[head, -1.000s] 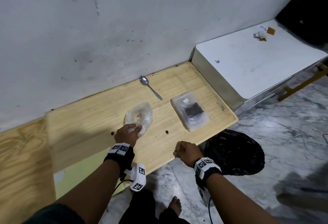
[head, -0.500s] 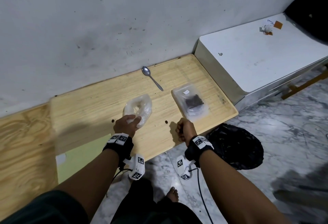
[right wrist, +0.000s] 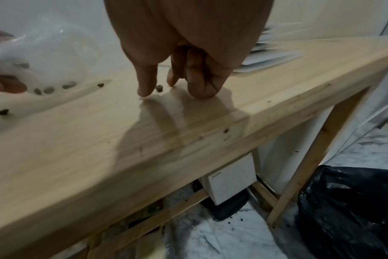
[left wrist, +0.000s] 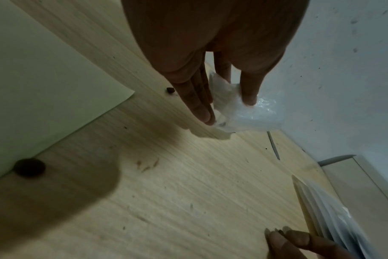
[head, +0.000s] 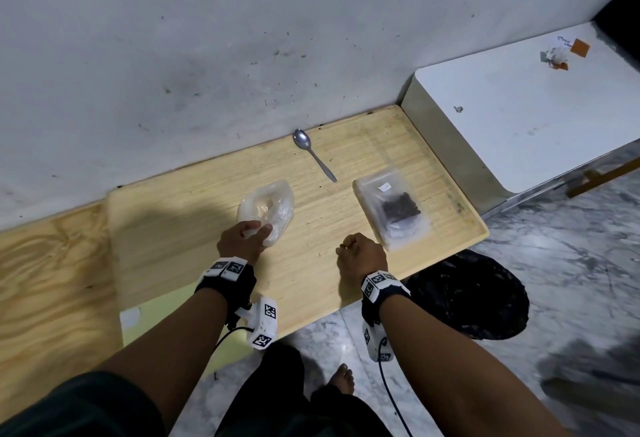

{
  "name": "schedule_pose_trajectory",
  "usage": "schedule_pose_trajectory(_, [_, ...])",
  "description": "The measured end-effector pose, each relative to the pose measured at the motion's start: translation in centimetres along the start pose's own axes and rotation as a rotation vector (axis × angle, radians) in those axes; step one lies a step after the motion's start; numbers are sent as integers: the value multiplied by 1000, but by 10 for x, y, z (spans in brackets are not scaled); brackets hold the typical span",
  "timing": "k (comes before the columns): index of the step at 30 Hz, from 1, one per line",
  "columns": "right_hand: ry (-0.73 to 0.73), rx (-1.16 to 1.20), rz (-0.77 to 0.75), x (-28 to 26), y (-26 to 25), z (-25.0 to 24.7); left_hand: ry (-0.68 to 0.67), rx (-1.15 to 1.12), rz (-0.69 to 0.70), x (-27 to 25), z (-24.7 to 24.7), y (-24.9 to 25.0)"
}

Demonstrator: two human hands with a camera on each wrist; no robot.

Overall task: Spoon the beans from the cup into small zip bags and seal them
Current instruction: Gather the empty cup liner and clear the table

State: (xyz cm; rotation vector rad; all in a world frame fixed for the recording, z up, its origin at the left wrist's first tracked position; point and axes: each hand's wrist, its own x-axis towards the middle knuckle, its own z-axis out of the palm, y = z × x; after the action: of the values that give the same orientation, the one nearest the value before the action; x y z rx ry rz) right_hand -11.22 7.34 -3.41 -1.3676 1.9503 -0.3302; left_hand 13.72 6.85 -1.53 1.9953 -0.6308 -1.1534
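Observation:
A crumpled clear plastic cup lies on its side on the wooden table; a few beans show through it. My left hand grips its near rim between thumb and fingers. My right hand rests its curled fingers on the table near the front edge. Its thumb and forefinger pinch a loose bean. A stack of clear zip bags lies just right of that hand, the top one holding dark beans. A metal spoon lies near the wall.
Other loose beans lie on the table. A white cabinet butts against the table's right end. A black plastic bag sits on the marble floor below. A pale green sheet covers the table's near left part.
My right hand has moved from the table's front edge forward onto the top, and its fingertips have come down around a loose bean. My left hand keeps hold of the cup.

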Motion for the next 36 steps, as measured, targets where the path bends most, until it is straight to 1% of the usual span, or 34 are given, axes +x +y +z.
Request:
schedule_pose_trajectory(3, [-18,-112,-48,-1,-4,0,-7,-2,-2,-1,-1,5])
schedule_pose_trajectory(5, [-16,-131,-32,-2,-7,2,2,-11,0,0,-3,6])
schedule_pose_trajectory(7, [-24,7,24,3,-11,1,4,-19,-2,0,-6,7])
schedule_pose_trajectory(10, [-98,240,124,7,-27,-6,20,-41,-4,4,-12,7])
schedule_pose_trajectory(12, [-91,485,209,5,-41,-8,28,-46,2,12,-18,4])
schedule_pose_trajectory(13, [-114,603,256,6,-49,-7,33,-48,4,15,-23,5])
schedule_pose_trajectory(15, [-177,740,290,10,-66,-2,43,-50,0,21,-33,10])
schedule_pose_trajectory(17, [-203,790,311,17,-81,4,60,-42,0,24,-44,19])
schedule_pose_trajectory(20, [-217,717,301,29,-106,19,95,-87,3,37,-61,26])
schedule_pose_trajectory(24, [-198,523,226,40,-119,36,115,-96,6,55,-80,29])
schedule_pose_trajectory(26, [-164,391,169,43,-120,42,115,-95,7,63,-87,29])
schedule_pose_trajectory(29, [-129,125,33,44,-121,49,114,-92,15,73,-93,26])
schedule_pose_trajectory(30, [-114,77,-7,41,-124,49,111,-94,8,75,-93,25])
schedule_pose_trajectory(33, [-80,73,-42,36,-131,53,99,-96,-17,79,-92,24])
schedule_pose_trajectory(36, [-103,21,-60,41,-133,58,103,-102,-23,81,-92,24])
